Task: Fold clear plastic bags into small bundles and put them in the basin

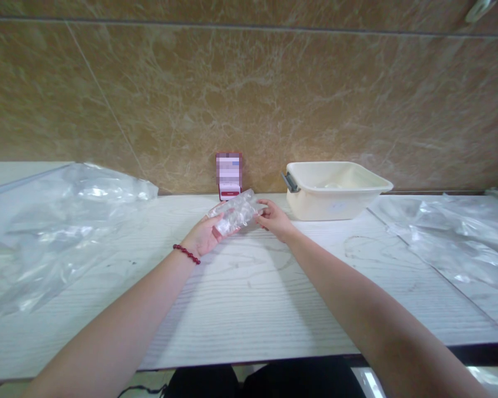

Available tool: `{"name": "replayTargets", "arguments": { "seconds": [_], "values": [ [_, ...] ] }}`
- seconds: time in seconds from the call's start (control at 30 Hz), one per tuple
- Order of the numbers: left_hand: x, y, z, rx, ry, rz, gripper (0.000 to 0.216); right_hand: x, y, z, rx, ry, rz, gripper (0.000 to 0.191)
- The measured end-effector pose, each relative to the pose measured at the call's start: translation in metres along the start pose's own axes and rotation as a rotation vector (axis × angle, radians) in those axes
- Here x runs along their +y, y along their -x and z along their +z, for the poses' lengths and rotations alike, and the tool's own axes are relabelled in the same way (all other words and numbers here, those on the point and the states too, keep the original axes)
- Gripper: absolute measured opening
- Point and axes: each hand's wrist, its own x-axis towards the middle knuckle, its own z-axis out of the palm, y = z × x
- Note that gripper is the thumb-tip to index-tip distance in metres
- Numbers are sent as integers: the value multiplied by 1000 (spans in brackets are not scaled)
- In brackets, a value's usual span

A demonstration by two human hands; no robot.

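Both hands hold a small clear plastic packet (237, 211) just above the white table (249, 298), near its far edge. My left hand (205, 235), with a red bead bracelet on the wrist, grips the packet's left end from below. My right hand (274, 218) pinches the packet's right end with its fingers curled. The packet looks crinkled and see-through; I cannot make out what is in it.
A cream plastic basin (336, 190) with a grey handle stands at the back right. A small red and white box (229, 177) leans on the brown marble wall. Loose clear plastic sheets lie at the left (66, 221) and right (460, 232).
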Motion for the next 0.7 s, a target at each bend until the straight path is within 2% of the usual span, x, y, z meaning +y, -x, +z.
{"name": "replayTargets", "arguments": {
  "seconds": [0.17,0.3,0.53,0.7],
  "values": [
    [-1,2,1,-42,-32,18,49,0,-1,-2,65,8,-119,44],
    [-1,4,2,-54,-46,20,53,2,-3,-5,153,99,-182,43],
    [-3,3,0,-105,-92,7,60,-4,-2,-5,222,165,-142,41],
    [-4,4,2,-109,-131,-21,54,-7,0,-2,193,17,-78,38]
  ]
}}
